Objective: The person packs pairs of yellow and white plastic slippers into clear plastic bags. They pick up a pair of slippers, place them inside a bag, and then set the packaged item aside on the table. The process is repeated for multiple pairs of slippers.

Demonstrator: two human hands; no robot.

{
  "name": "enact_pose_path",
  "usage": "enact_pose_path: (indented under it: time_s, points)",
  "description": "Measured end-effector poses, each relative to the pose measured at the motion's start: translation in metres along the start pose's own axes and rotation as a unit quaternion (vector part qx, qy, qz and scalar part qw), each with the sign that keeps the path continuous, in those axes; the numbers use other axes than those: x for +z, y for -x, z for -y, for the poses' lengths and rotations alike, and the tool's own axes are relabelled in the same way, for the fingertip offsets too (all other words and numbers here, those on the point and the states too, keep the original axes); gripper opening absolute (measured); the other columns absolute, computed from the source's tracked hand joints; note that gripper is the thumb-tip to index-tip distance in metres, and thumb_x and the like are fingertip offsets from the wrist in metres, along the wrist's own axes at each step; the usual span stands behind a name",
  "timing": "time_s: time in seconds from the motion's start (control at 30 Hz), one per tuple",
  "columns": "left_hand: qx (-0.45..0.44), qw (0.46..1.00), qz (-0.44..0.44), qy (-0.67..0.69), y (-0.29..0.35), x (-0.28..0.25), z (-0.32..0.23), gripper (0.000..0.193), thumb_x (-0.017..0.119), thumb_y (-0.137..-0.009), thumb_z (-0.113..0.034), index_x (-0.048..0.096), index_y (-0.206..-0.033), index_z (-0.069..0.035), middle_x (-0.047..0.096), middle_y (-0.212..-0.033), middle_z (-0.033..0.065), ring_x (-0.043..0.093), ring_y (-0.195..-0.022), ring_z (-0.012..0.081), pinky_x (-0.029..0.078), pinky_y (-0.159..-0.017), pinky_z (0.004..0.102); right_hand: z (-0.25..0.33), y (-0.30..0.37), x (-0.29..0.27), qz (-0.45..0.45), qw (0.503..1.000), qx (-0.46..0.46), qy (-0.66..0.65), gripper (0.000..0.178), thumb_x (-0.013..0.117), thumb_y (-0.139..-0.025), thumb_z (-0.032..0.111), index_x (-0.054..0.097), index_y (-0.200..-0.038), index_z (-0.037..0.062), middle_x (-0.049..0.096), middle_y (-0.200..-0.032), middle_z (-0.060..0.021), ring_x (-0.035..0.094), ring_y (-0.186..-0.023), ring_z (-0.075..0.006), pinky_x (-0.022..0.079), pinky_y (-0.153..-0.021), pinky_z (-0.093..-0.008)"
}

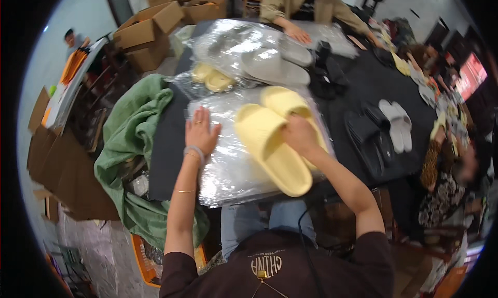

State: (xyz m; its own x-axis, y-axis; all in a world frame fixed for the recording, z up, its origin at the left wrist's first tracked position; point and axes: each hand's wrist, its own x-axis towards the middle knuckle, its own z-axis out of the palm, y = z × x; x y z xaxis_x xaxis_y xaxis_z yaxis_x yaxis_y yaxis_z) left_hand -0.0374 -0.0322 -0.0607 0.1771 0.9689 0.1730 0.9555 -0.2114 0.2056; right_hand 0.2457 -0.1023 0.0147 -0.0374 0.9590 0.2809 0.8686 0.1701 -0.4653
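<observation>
A black-covered table (167, 142) stretches in front of me, its near edge just beyond my jeans (236, 225). Much of its near half is under a layer of clear plastic bags (228, 163), shiny and creased. The room has a pale wall (93, 7) on my left and a grey floor (93, 256). Open cardboard boxes (150, 36) stand past the table's far left corner, and more brown cardboard (67, 173) leans nearer on that side.

My left hand (204, 132) lies palm down on the bags, fingers out straight, gripping nothing that I can see. My right hand (301, 134) is closed on the yellow slippers (275, 152), holding the pair together by the inner edges near the straps. They are over the bags, toes away from me, heels toward me; I can't tell whether they touch the plastic.

Just beyond, grey slippers (275, 69) and smaller yellow ones, the little pair (218, 81), lie among more clear plastic, crowding the space ahead. Black sandals (332, 77) sit beside them. Well to my right are black slippers (371, 137) next to a pale pair (398, 125). A green cloth (135, 111) hangs over the left edge, above an orange basket (139, 256). Across the table, a person in a tan shirt (272, 7) rests a hand on plastic. My right fist hides part of the farther slipper.
</observation>
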Motion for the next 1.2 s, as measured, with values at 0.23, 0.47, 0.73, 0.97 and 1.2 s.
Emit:
enact_pose_path:
  time_s: [0.23,0.47,0.73,0.97,1.2]
  points:
    - [0.067,0.994,-0.02,-0.08,-0.01,0.028,0.04,0.065,0.048,-0.09,-0.03,0.025,-0.145,-0.004,0.024,-0.152,0.0149,0.023,-0.141,0.0279,0.02,-0.11,0.05,0.021,-0.022,0.073,0.136,0.989,-0.039,-0.033,0.03,0.06,-0.078,0.026,0.065,-0.088,-0.0019,0.065,-0.089,-0.0205,0.064,-0.08,-0.0366,0.051,-0.072,-0.046]
    - [0.018,0.997,0.016,-0.074,-0.015,0.035,0.032,0.064,0.037,-0.095,-0.043,0.02,-0.148,-0.012,0.016,-0.155,0.0058,0.013,-0.144,0.0228,0.015,-0.113,0.0479,0.007,-0.025,0.03,0.169,0.985,-0.008,-0.028,0.032,0.061,-0.078,0.028,0.066,-0.088,-0.0018,0.066,-0.09,-0.0218,0.065,-0.084,-0.0367,0.051,-0.075,-0.0446]
    - [-0.003,0.998,0.014,-0.068,-0.009,0.028,0.027,0.064,0.035,-0.095,-0.047,0.024,-0.147,-0.01,0.018,-0.155,0.0067,0.014,-0.143,0.0237,0.015,-0.113,0.0466,-0.005,0.034,-0.088,-0.025,0.965,-0.068,-0.254,0.021,0.063,-0.079,0.007,0.064,-0.099,0.0022,0.066,-0.093,-0.0191,0.065,-0.087,-0.0289,0.049,-0.077,-0.036]
    - [-0.002,0.998,0.01,-0.061,-0.006,0.018,0.017,0.064,0.036,-0.096,-0.046,0.024,-0.147,-0.009,0.019,-0.155,0.0081,0.015,-0.143,0.0245,0.014,-0.113,0.0453,-0.101,0.108,-0.145,0.009,0.978,0.066,-0.198,0.019,0.054,-0.085,0.003,0.062,-0.101,-0.0029,0.068,-0.088,-0.0171,0.063,-0.081,-0.0149,0.049,-0.076,-0.0302]
    - [-0.01,0.999,0.008,-0.036,-0.004,0.011,0.009,0.065,0.039,-0.095,-0.045,0.026,-0.146,-0.009,0.021,-0.154,0.0088,0.016,-0.142,0.0248,0.014,-0.113,0.0446,-0.163,0.149,-0.124,-0.015,0.961,0.191,-0.2,0.023,0.057,-0.084,0.007,0.061,-0.106,0.0044,0.065,-0.1,-0.0203,0.062,-0.097,-0.0336,0.048,-0.081,-0.0376]
